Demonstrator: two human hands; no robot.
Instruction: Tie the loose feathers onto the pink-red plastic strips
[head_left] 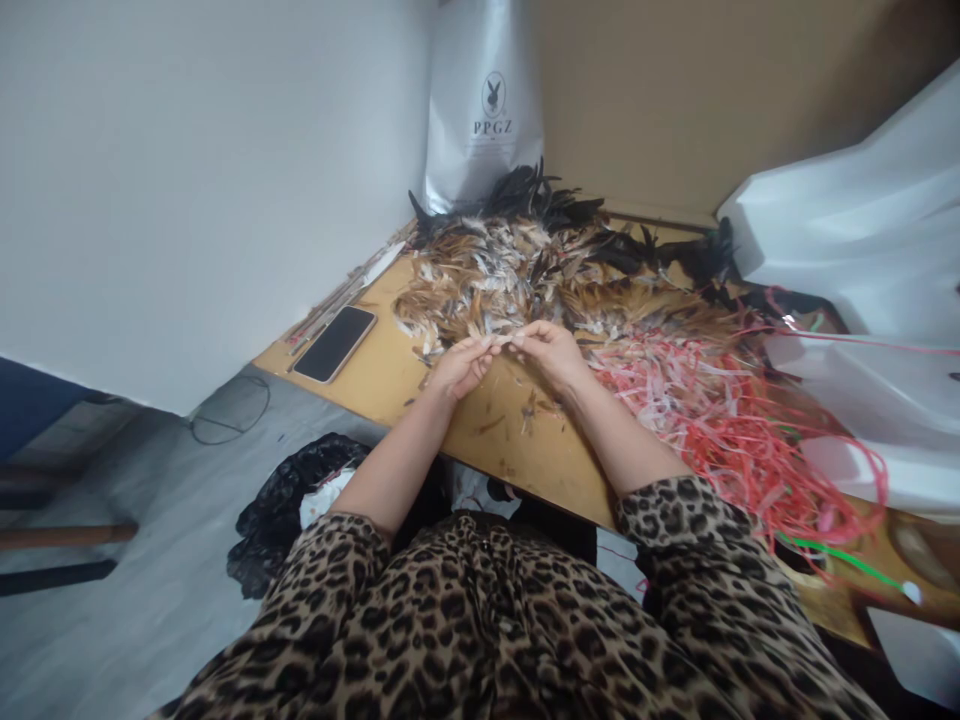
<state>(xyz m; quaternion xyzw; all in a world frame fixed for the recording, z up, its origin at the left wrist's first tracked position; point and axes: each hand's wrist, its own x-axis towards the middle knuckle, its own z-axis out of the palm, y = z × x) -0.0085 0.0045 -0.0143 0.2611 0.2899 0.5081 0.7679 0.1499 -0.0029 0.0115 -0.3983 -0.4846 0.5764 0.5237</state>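
Note:
My left hand (466, 366) and my right hand (549, 352) meet above the near part of the wooden table (495, 435). Both are closed, fingertips pinched together. A small pale, thin piece (504, 340) runs between the fingertips; it is too small to name. Just beyond my hands lies a wide heap of brown and white feathers (480, 262), with black feathers (532, 200) along its far side. Pink and red ribbon strips (697, 400) lie in a tangle to the right of my right hand.
A smartphone (335, 343) lies at the table's left edge, beside thin sticks (337, 290). A silvery PPGZ bag (484, 120) stands at the back. White sheeting (862, 220) and a green strip (847, 560) are at right. A black plastic bag (277, 500) sits below on the left.

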